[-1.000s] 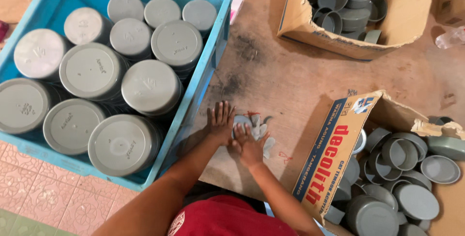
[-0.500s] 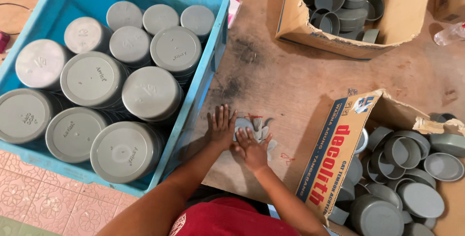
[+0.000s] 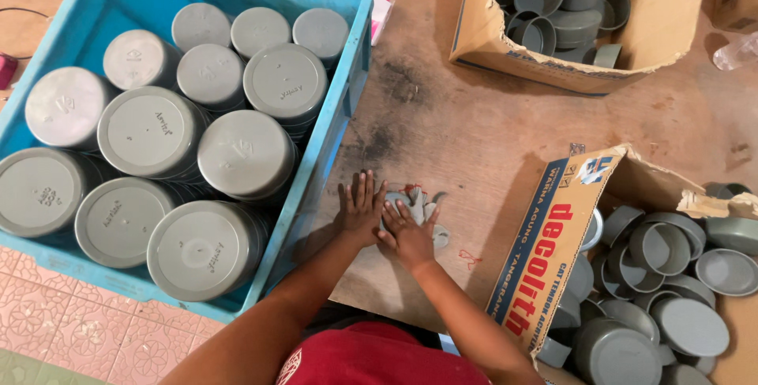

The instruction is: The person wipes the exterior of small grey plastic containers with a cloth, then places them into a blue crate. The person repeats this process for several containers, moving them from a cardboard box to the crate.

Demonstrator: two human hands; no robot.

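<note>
My left hand (image 3: 360, 207) lies flat on the brown wooden surface (image 3: 474, 140), fingers spread, beside the blue crate. My right hand (image 3: 408, 233) rests just to its right, fingers over a small pile of grey plastic pieces (image 3: 424, 210). Both hands press down on or next to these pieces; neither grips anything that I can see. Part of the pile is hidden under my right hand's fingers.
A blue plastic crate (image 3: 347, 108) at left holds several stacks of round grey caps (image 3: 245, 152). An open cardboard box (image 3: 545, 259) at lower right and another (image 3: 474, 30) at top right hold loose grey caps. Patterned floor tiles (image 3: 47, 322) lie at lower left.
The two hands have stayed on the pile of grey pieces, shifting only slightly. The view has moved a little.
</note>
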